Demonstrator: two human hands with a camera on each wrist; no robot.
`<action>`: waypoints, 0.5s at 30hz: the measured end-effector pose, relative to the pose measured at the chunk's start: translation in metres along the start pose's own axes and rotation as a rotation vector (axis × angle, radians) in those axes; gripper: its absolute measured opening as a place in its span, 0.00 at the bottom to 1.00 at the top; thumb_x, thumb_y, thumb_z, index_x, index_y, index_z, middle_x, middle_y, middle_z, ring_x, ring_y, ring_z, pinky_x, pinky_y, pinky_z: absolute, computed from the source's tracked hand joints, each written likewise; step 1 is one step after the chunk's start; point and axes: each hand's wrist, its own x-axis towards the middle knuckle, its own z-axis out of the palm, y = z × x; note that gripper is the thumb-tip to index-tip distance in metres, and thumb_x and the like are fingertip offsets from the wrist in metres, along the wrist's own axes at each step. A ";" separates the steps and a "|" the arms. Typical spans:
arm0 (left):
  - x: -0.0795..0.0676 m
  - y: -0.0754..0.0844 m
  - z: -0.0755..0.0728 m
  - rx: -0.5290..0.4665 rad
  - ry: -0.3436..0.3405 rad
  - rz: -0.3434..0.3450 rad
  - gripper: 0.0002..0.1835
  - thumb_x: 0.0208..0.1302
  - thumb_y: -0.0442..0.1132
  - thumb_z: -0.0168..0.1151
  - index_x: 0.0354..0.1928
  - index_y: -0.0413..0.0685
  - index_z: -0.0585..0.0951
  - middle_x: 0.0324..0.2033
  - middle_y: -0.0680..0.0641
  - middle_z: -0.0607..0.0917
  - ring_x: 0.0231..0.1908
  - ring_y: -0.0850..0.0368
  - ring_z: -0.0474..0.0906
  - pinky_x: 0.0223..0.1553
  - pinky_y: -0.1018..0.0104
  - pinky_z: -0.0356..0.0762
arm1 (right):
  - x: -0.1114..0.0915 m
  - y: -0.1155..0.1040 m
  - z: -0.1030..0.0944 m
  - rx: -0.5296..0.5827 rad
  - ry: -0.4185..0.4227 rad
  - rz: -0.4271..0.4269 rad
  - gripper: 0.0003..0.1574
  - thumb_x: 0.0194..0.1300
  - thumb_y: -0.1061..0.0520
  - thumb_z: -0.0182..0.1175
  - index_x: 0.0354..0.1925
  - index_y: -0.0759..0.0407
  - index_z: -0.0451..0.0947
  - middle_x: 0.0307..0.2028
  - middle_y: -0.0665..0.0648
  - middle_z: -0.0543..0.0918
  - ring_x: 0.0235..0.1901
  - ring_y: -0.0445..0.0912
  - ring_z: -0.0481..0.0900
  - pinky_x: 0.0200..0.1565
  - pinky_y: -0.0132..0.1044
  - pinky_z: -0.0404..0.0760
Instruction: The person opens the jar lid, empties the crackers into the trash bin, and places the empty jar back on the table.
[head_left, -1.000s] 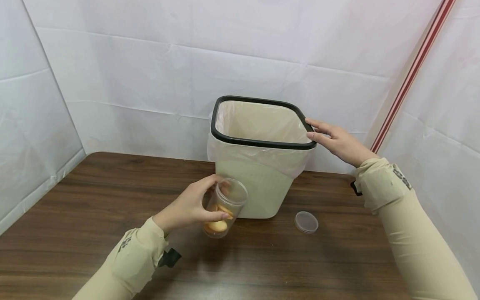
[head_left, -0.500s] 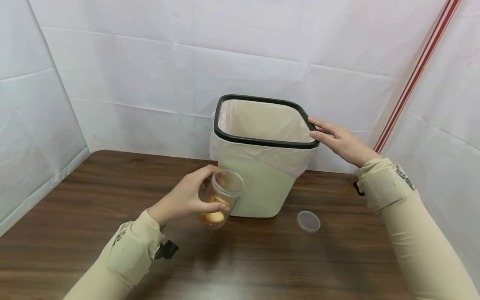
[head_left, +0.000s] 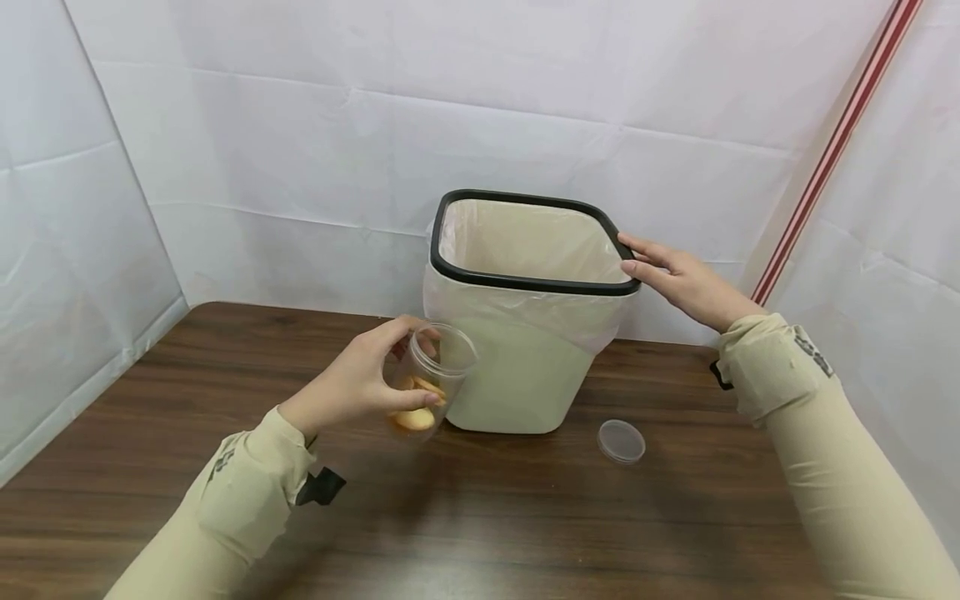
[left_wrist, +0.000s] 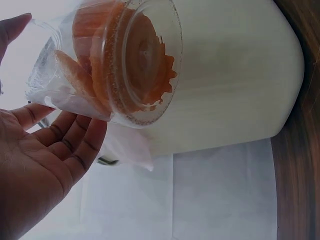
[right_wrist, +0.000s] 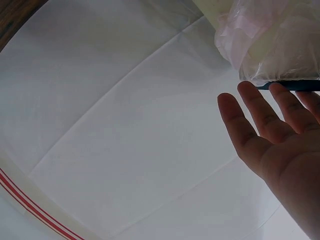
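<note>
My left hand [head_left: 352, 375] grips a clear plastic jar [head_left: 455, 367] around its side, holding it above the table in front of the bin. The jar's open mouth faces up and leans to the right. Several golden biscuits [head_left: 415, 418] lie at its bottom, also seen through the base of the jar [left_wrist: 165, 112] in the left wrist view. At the right side of the pale green trash bin [head_left: 517, 375], my right hand [head_left: 686, 283] rests its extended fingers on the black rim [head_left: 536, 284]. A thin clear bag [head_left: 525, 312] lines the bin and hangs over its edge.
On the brown wooden table [head_left: 480, 517] lies a round clear lid [head_left: 622, 441], right of the bin. White sheeting [head_left: 300, 142] stands behind and on both sides. A red-striped strip [head_left: 832, 150] runs down the right corner.
The left hand has raised the jar a little and carried it leftward, with the biscuits still inside. The right hand stays at the bin's rim. The whole view has shifted slightly.
</note>
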 end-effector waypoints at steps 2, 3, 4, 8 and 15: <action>0.000 0.000 -0.004 0.006 -0.003 -0.011 0.30 0.45 0.43 0.77 0.51 0.44 0.75 0.39 0.53 0.80 0.39 0.62 0.75 0.44 0.69 0.75 | 0.000 0.000 0.000 0.004 -0.002 0.000 0.38 0.73 0.38 0.43 0.75 0.44 0.48 0.75 0.57 0.52 0.74 0.60 0.49 0.69 0.64 0.53; 0.001 0.000 -0.005 0.010 -0.003 -0.015 0.30 0.45 0.43 0.77 0.51 0.44 0.75 0.39 0.53 0.80 0.38 0.61 0.75 0.44 0.68 0.75 | 0.000 0.000 0.000 0.005 -0.002 -0.001 0.38 0.73 0.38 0.43 0.75 0.44 0.48 0.75 0.56 0.52 0.74 0.60 0.48 0.69 0.64 0.53; 0.001 0.000 -0.007 0.014 -0.004 -0.020 0.30 0.46 0.43 0.77 0.52 0.45 0.75 0.39 0.53 0.80 0.39 0.61 0.75 0.44 0.68 0.75 | 0.000 0.001 0.000 0.004 -0.003 0.000 0.38 0.73 0.38 0.43 0.75 0.44 0.47 0.75 0.56 0.51 0.74 0.60 0.48 0.69 0.64 0.53; 0.004 0.001 -0.014 0.032 -0.007 -0.035 0.31 0.47 0.43 0.76 0.53 0.45 0.75 0.40 0.52 0.80 0.39 0.60 0.75 0.45 0.65 0.75 | -0.001 0.002 -0.002 0.004 -0.012 0.000 0.38 0.74 0.39 0.43 0.76 0.43 0.46 0.76 0.56 0.50 0.74 0.60 0.47 0.68 0.65 0.52; 0.015 0.004 -0.024 0.036 -0.024 -0.053 0.33 0.48 0.45 0.76 0.57 0.45 0.74 0.44 0.51 0.80 0.42 0.59 0.75 0.48 0.60 0.74 | -0.008 0.008 -0.006 -0.003 -0.011 0.013 0.38 0.74 0.39 0.42 0.76 0.45 0.45 0.76 0.57 0.49 0.74 0.61 0.46 0.68 0.67 0.51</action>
